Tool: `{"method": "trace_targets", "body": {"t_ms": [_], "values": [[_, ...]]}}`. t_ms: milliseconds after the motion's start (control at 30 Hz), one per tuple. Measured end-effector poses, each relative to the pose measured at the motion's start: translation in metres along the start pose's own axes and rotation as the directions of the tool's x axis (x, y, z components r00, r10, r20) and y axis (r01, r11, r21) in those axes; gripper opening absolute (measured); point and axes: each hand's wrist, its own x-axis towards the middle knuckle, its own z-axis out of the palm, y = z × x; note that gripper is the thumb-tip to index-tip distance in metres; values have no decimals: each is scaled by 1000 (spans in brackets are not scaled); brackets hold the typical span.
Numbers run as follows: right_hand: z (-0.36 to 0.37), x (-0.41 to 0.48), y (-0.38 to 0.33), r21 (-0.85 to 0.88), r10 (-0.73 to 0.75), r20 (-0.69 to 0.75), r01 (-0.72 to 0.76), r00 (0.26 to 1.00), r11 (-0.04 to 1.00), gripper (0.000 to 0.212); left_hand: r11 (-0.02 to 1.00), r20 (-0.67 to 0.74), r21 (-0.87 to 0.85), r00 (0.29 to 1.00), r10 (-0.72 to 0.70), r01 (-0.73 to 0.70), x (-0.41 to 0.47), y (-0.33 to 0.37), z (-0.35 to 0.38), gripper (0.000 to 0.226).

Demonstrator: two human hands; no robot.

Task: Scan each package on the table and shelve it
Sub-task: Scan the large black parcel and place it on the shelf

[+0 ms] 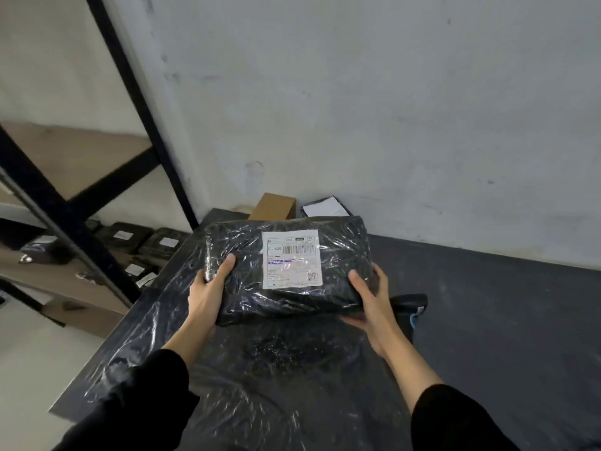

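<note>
A black plastic-wrapped package (240,255) with a white shipping label (291,259) on top is held above the table, label facing up. My left hand (208,289) grips its near left corner, thumb on top. My right hand (374,304) holds its near right edge with fingers underneath. A black handheld scanner (411,312) lies on the table just right of my right hand, partly hidden behind it. The table (487,320) is dark, its left part covered in shiny black plastic film.
A brown cardboard box (274,206) and a dark package with a white label (323,206) sit at the table's far edge by the wall. The black metal shelf rack (81,229) stands at left, with several black labelled packages (143,245) on a low shelf.
</note>
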Motion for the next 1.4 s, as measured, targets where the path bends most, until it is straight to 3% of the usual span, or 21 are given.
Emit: {"method": "trace_targets", "body": {"t_ms": [67,133,200,267,333,433,567,800,967,1067,1133,1233,1300,1400], "values": [[11,-3,-14,69,-99,-19,100,995,993,88,989,152,-147,988,2,21,2,13,-16,108],[26,-5,-32,101,-176,-54,180,983,978,87,986,318,-162,948,16,38,-2,26,-43,96],[48,-7,-50,137,-223,-38,226,974,964,84,997,372,-82,928,29,2,-5,32,-77,87],[80,-10,-62,147,-261,34,254,965,956,77,987,376,-152,926,7,55,-9,29,-111,78],[121,-14,-65,132,-283,118,267,952,954,68,949,322,-304,947,20,83,-17,26,-143,72],[187,-23,-59,106,-292,207,276,934,955,61,955,12,-292,998,62,-56,-30,21,-189,87],[261,-46,-38,67,-341,284,336,896,939,66,927,-254,-321,960,115,-196,-27,4,-256,77],[401,-99,15,39,-401,426,427,811,904,66,889,-401,-360,908,126,-282,4,-31,-403,74],[513,-122,33,3,-407,518,475,752,880,77,855,-446,-424,891,90,-298,40,-22,-507,64],[562,-123,32,-13,-466,558,569,687,823,95,866,-384,-419,918,102,-272,77,5,-552,73],[586,-115,30,-41,-510,539,625,670,779,95,890,-252,-394,958,136,-230,103,32,-575,82],[617,-93,23,-62,-569,449,659,689,749,89,873,-22,-442,976,217,-205,143,72,-589,63],[634,-75,18,-87,-580,384,654,718,752,89,831,10,-515,968,253,-211,168,94,-587,48],[658,-43,11,-129,-622,280,671,731,730,85,787,-72,-519,935,347,-332,213,124,-581,56]]}}
